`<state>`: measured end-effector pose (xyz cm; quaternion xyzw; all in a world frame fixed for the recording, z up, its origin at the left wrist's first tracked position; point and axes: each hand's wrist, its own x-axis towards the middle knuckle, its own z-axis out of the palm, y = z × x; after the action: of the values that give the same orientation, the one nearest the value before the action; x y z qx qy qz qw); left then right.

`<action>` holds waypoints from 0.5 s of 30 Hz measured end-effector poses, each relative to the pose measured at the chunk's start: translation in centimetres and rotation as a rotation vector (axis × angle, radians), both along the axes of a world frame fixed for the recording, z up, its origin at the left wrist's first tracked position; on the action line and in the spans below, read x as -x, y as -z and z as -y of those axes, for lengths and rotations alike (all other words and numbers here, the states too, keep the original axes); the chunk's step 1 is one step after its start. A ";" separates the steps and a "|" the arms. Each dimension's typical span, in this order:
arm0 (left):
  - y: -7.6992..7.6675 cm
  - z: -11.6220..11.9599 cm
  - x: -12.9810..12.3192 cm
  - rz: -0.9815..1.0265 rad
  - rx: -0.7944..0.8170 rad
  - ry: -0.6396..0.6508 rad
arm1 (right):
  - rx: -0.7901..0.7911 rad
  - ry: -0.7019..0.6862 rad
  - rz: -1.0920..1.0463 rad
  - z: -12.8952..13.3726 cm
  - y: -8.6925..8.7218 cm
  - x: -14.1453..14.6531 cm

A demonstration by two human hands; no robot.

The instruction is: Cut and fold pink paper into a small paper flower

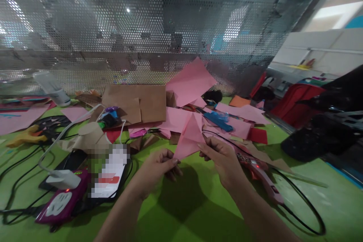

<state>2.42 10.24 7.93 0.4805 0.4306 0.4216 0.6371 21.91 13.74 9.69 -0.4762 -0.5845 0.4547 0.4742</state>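
Left fingers: the left hand (167, 164) pinches the lower-left corner of the pink paper (187, 140).
Right fingers: the right hand (217, 155) pinches its right edge.
Pink paper: thin, folded, point upward, held above the table.
Green tabletop (181, 223): smooth, stretching beneath both hands between purple power strip (76, 193) and pink corded tool (268, 183).
Far side: brown cardboard (136, 102), perforated metal screen (141, 26).
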 end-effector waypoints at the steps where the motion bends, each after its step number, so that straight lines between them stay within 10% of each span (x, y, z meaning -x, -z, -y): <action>1: 0.1 0.0 0.1 -0.005 0.000 -0.004 | -0.008 0.001 -0.009 0.0 0.0 -0.1; 5: 0.1 -0.3 0.5 -0.025 -0.001 -0.050 | -0.026 0.005 -0.040 -0.3 0.0 -0.6; 10: -2.5 1.2 0.1 0.103 -0.143 -0.415 | -0.040 0.072 -0.078 -0.7 -0.1 -1.1; 15: -3.4 9.0 -0.5 0.387 -0.092 -0.118 | -0.028 0.044 -0.094 -0.7 -0.1 -1.3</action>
<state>2.90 1.23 11.34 0.3932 0.3080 0.5617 0.6596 23.20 14.46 9.76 -0.4602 -0.5574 0.4579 0.5176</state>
